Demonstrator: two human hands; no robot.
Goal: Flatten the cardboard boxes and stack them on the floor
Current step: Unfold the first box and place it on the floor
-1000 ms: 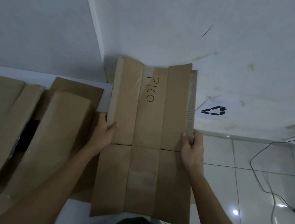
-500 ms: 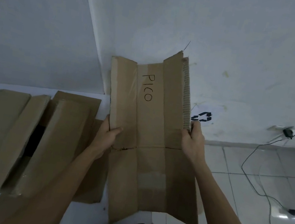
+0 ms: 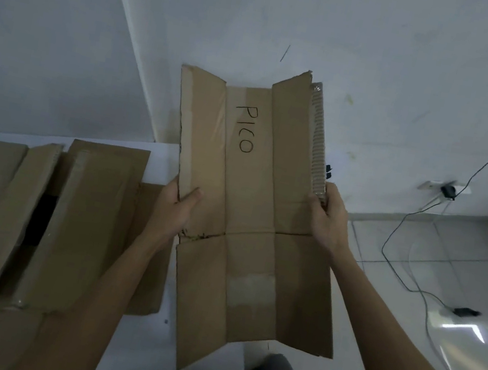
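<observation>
White worktop (image 3: 164, 151) at left, floor (image 3: 451, 260) at right: my left hand (image 3: 178, 206) and right hand (image 3: 326, 219) each grip one side of the flattened box (image 3: 249, 218), its long axis pointing away from me.

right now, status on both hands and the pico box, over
Left hand and right hand grip opposite edges of flattened PICO box, held up. Unflattened boxes remain on white table. Cable on tiled floor at right.

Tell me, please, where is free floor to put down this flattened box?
Free: the tiled floor on the right, between the held box and the cable. Crowded: the white surface on the left, covered by other boxes.
</observation>
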